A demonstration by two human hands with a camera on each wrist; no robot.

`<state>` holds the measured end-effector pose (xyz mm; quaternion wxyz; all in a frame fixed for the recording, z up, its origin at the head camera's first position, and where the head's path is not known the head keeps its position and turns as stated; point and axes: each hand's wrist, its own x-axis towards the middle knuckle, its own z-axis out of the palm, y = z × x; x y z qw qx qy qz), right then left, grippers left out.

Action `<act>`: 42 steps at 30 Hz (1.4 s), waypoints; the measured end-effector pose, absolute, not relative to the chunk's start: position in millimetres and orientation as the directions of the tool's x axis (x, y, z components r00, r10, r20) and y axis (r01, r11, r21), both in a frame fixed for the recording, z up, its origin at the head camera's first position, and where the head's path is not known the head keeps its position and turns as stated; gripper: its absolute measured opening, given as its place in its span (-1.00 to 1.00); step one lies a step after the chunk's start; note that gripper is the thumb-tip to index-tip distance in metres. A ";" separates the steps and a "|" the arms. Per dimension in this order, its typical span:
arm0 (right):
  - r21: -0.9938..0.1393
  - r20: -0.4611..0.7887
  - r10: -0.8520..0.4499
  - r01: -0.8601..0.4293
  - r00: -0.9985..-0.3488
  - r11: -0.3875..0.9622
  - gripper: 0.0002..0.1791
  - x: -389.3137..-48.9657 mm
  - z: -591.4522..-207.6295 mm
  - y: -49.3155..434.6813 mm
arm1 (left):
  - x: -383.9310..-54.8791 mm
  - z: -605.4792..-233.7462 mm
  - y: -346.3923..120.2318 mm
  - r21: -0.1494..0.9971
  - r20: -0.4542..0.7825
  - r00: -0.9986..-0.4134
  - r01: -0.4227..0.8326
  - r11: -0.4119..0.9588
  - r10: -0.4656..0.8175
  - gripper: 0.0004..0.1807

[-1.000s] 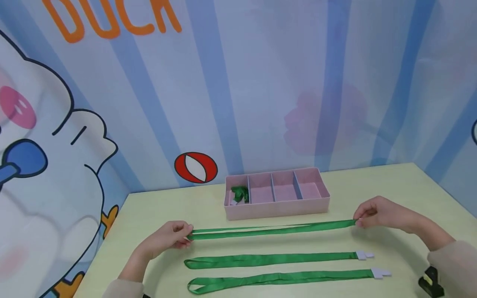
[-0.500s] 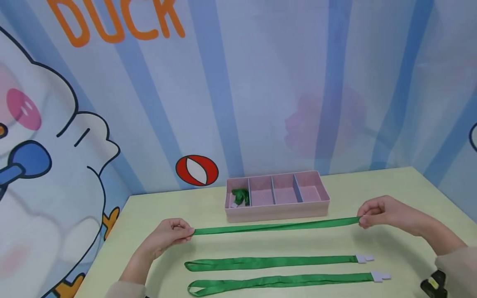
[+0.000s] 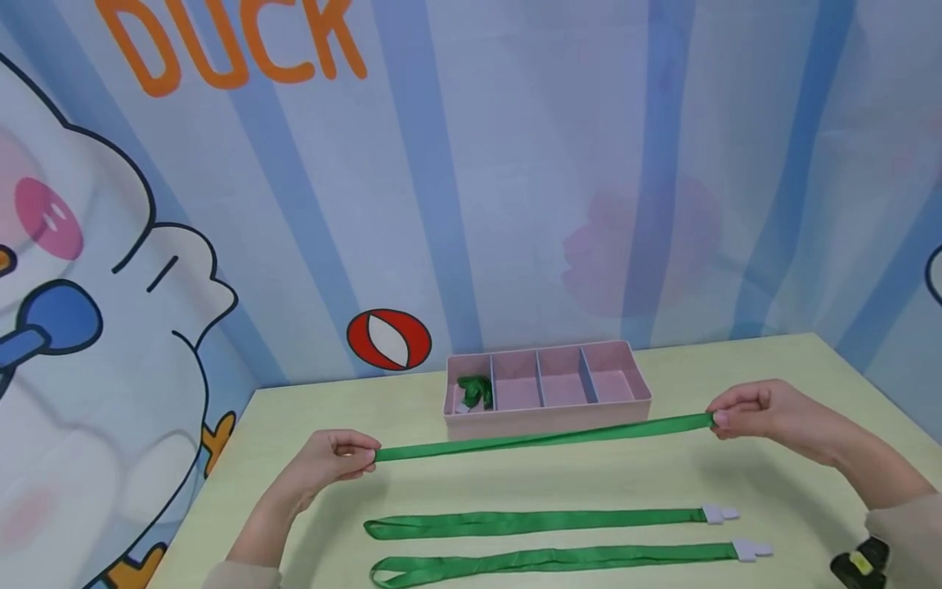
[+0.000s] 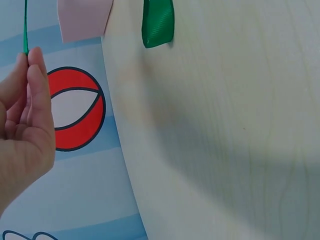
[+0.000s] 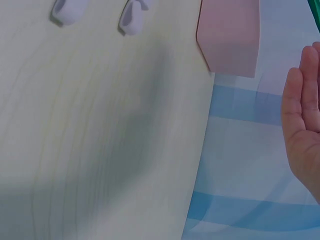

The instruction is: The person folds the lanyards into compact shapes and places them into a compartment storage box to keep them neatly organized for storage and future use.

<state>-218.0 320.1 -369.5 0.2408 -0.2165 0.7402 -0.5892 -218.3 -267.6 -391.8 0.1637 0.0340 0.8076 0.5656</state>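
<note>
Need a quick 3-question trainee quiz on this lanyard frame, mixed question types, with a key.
1. True or false: the left hand and the right hand each pinch one end of the same green lanyard, stretched above the table.
2. How many other lanyards lie flat on the table in front of the held one?
A) one B) two C) four
3. Fill in: the pink tray has four compartments; the bundled green lanyard sits in the ______ one, as the head view shows it.

Key: 1 true; 2 B, the nearer two lanyards, each with a white clip at its right end; 3 leftmost.
</note>
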 end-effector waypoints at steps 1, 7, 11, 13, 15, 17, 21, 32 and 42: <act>-0.979 -0.100 -0.606 -0.030 -0.789 0.201 -0.71 -218.3 -368.8 319.9 | -218.2 -390.8 -268.0 0.923 -0.223 -0.944 -0.123 0.366 0.245 -0.70; -0.986 -0.087 -0.632 -0.022 -0.770 0.162 -0.73 -220.8 -362.2 321.0 | -218.3 -383.4 -272.2 0.937 -0.189 -0.938 -0.084 0.338 0.290 -0.67; -0.991 -0.083 -0.653 -0.006 -0.753 0.132 -0.73 -220.8 -358.7 322.9 | -215.0 -379.4 -274.2 0.951 -0.168 -0.938 -0.073 0.301 0.304 -0.66; -0.994 -0.090 -0.657 0.022 -0.749 0.110 -0.70 -220.1 -357.8 323.4 | -212.0 -378.0 -274.0 0.955 -0.162 -0.939 -0.073 0.286 0.302 -0.65; -0.995 -0.087 -0.663 0.037 -0.744 0.089 -0.69 -219.5 -357.4 323.5 | -209.0 -377.2 -273.0 0.958 -0.158 -0.944 -0.076 0.278 0.288 -0.64; -0.997 -0.075 -0.677 0.048 -0.732 0.059 -0.67 -219.2 -356.9 322.9 | -206.4 -376.7 -272.1 0.960 -0.152 -0.950 -0.076 0.270 0.273 -0.64; -0.997 -0.055 -0.706 0.071 -0.706 0.007 -0.64 -219.1 -355.3 322.4 | -203.1 -375.6 -271.2 0.961 -0.146 -0.961 -0.081 0.265 0.235 -0.64; -0.990 -0.114 -0.596 0.142 -0.794 0.000 -0.64 -216.2 -347.4 321.7 | -196.4 -365.9 -258.7 0.959 -0.131 -0.985 -0.098 0.266 0.111 -0.71; -0.987 -0.143 -0.562 0.158 -0.815 0.022 -0.65 -218.0 -343.9 317.5 | -194.6 -364.0 -249.6 0.963 -0.141 -0.990 -0.133 0.236 0.018 -0.73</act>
